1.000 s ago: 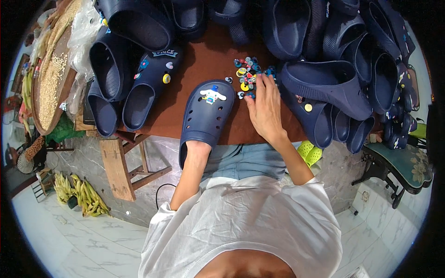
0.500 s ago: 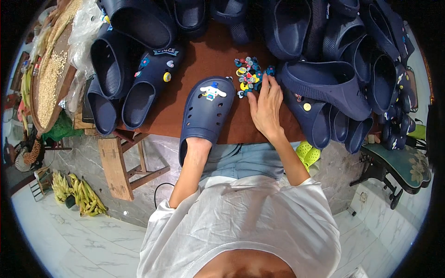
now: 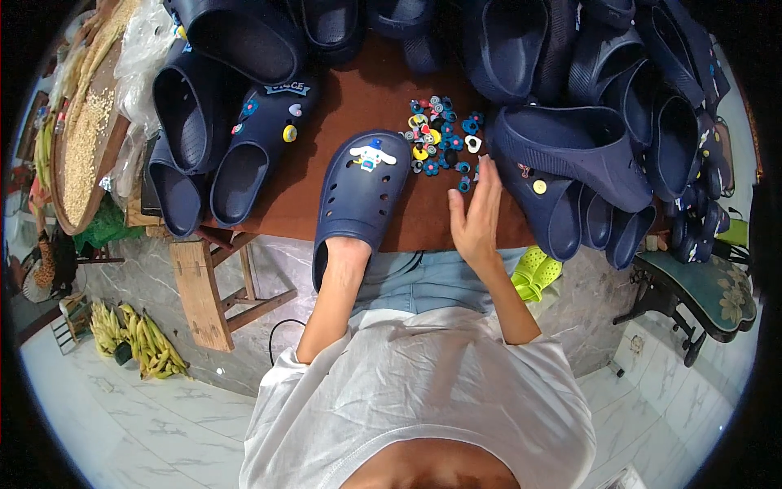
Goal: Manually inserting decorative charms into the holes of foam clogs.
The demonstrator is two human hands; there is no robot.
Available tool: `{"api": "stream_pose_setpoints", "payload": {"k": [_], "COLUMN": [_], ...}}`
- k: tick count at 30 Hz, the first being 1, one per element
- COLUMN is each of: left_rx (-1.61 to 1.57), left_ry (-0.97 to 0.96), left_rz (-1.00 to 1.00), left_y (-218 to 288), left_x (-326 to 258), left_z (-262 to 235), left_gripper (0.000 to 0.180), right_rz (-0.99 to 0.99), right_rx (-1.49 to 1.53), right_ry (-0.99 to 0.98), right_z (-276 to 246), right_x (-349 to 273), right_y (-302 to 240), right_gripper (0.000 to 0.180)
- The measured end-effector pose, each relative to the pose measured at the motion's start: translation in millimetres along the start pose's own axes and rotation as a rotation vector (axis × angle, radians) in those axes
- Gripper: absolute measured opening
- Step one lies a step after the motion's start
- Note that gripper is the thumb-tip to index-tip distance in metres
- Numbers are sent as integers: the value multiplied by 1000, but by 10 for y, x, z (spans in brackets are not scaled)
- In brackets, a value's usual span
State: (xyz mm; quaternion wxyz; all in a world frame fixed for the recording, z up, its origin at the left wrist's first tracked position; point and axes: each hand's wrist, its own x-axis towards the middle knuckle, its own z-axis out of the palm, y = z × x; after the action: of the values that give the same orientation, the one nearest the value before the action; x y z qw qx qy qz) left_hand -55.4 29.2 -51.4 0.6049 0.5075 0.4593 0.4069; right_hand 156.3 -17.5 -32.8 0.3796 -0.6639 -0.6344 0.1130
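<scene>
My left hand (image 3: pixel 349 248) reaches into the foot opening of a navy clog (image 3: pixel 355 204), so its fingers are hidden inside. The clog lies sole down, toe pointing away from me, with a white long-eared character charm (image 3: pixel 374 156) near the toe; its other visible holes are bare. To its right, small shoe charms (image 3: pixel 437 134) are spread in a loose pile of blue, yellow, red, black and white pieces. At the near right side of this pile my right hand (image 3: pixel 479 218) is open, fingers straight and thumb apart, its fingertips beside the nearest charms.
A brown cloth (image 3: pixel 362 98) covers the table. Decorated navy clogs (image 3: pixel 242 183) stand at left, and more clogs (image 3: pixel 570 147) are stacked at right. Beyond the left edge are a tray of grain (image 3: pixel 88 155) and a wooden stool (image 3: pixel 199 293). Lime-green clogs (image 3: pixel 533 275) sit below the table's front edge.
My right hand has drawn back from the charms toward me and slightly right. The charms are spread wider, with several now lying closer to the right-hand clogs. My left hand stays in the clog.
</scene>
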Motion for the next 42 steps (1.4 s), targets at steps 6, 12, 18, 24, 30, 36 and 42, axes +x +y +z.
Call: {"api": "stream_pose_setpoints", "payload": {"k": [6,12,18,24,30,36,42], "left_rx": [127,-757,-1427,-1957,-2612,-2466,-1785], "left_ry": [-19,149,238,146,-39,-52,348], "left_rz": [-138,-183,-205,-247,-337,-326,-408], "left_y": [45,217,241,-30,-79,-80,242], "left_x": [-2,-34,-68,-94,-61,-33,42], "left_z": [45,-46,-147,-246,-206,-91,165], "left_gripper": [48,49,50,50,50,50,47], "right_rz": [-3,-349,-365,-185,-60,-15,-320], "right_rx": [85,-225,-268,-112,-135,-26,102], "right_ry": [-53,-312,-421,-214,-52,2,-144], "right_z": [119,185,296,83,45,118,119], "right_x": [84,122,364,169,111,215,120], "right_y": [-168,-384,-249,-144,63,-102,-439], "right_gripper": [58,53,67,67,66,57,55]}}
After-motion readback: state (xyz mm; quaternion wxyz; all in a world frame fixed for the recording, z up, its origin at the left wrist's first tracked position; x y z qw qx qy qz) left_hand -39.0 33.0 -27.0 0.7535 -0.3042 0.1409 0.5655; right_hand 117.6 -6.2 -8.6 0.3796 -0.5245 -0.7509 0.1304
